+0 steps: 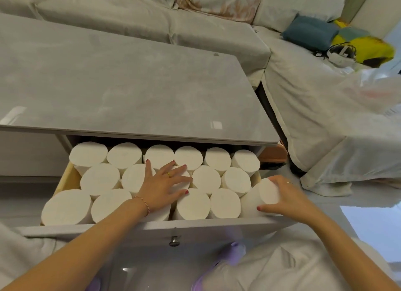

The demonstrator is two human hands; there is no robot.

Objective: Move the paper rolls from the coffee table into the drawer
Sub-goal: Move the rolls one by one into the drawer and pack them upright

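The drawer (138, 227) under the grey coffee table (121, 91) is pulled out toward me. Several white paper rolls (99, 180) stand upright in it in three rows. My left hand (161, 184) lies flat with fingers spread on top of the rolls in the middle of the drawer. My right hand (286, 198) grips a tilted paper roll (263, 196) at the drawer's front right corner, leaning against the right wall. No rolls show on the tabletop.
A covered sofa (152, 19) runs behind the table and down the right side. On it lie a blue cushion (310, 32), a yellow item (364, 45) and a white headset (340, 54). The drawer knob (174, 240) faces me.
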